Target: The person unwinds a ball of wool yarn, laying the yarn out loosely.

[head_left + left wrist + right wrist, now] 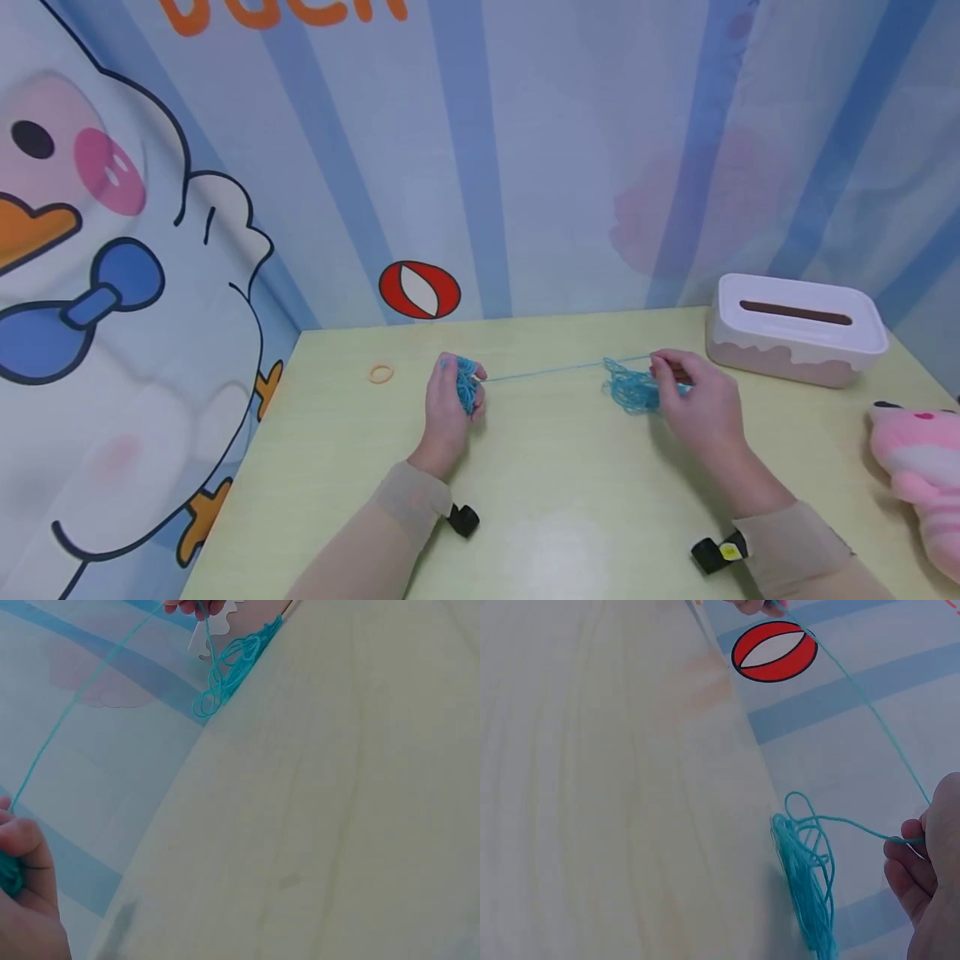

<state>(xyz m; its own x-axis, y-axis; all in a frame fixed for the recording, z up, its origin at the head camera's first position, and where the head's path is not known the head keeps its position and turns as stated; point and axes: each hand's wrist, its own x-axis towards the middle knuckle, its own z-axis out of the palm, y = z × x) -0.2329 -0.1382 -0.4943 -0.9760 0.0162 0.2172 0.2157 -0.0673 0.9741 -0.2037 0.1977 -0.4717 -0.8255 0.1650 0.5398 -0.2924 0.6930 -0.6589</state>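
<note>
My left hand [447, 408] grips a wound bundle of blue-green yarn [467, 385], its fingers curled round it. A single strand [547, 372] runs taut from that bundle across to my right hand [703, 400], which pinches it between thumb and fingertips. Beside and below the right fingers lies a loose, looped heap of the same yarn [632, 387], partly hidden by the hand. From the pinch, the right wrist view shows a slack length of yarn [855, 823] leading back to this heap [804, 877].
A tan rubber-band-like ring [381, 373] lies on the pale table [337, 483], left of the left hand. At the back right stands a white and pinkish tissue box [798, 329]. A pink plush toy [918, 479] lies at the right edge. Behind the table hangs a striped blue cloth [562, 167].
</note>
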